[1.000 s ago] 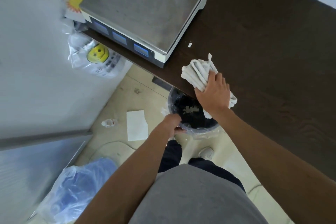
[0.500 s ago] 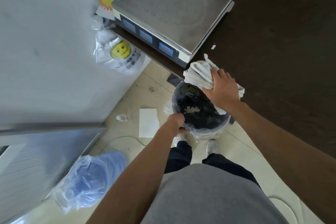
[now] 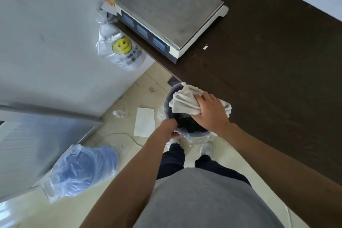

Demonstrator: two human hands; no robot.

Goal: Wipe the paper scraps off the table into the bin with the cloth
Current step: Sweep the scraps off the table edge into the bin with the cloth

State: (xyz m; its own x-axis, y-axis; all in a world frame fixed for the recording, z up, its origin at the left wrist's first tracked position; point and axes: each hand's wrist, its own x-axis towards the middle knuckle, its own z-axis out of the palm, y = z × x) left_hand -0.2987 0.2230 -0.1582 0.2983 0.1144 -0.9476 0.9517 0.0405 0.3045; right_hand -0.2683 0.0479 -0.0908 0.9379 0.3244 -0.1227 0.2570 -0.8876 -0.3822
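My right hand (image 3: 209, 112) presses a bunched white cloth (image 3: 183, 102) at the near edge of the dark wooden table (image 3: 268, 72). Most of the cloth hangs past the edge, over the mouth of the black bin (image 3: 187, 127). The bin has a clear liner and stands on the floor below the table edge. My left hand (image 3: 169, 128) grips the bin's near rim. One small white paper scrap (image 3: 205, 47) lies on the table beside the scale. Pale scraps inside the bin are mostly hidden by the cloth.
A steel-topped scale (image 3: 166, 13) stands at the table's left end. A smiley-print plastic bag (image 3: 121, 52) hangs below it. On the floor lie a white sheet (image 3: 144, 124), a small bottle (image 3: 119, 113) and a blue bag (image 3: 81, 168). A metal cabinet (image 3: 37, 135) stands left.
My right hand has slid the cloth from the tabletop to the edge and over the bin's mouth. My left hand has kept its grip on the rim.
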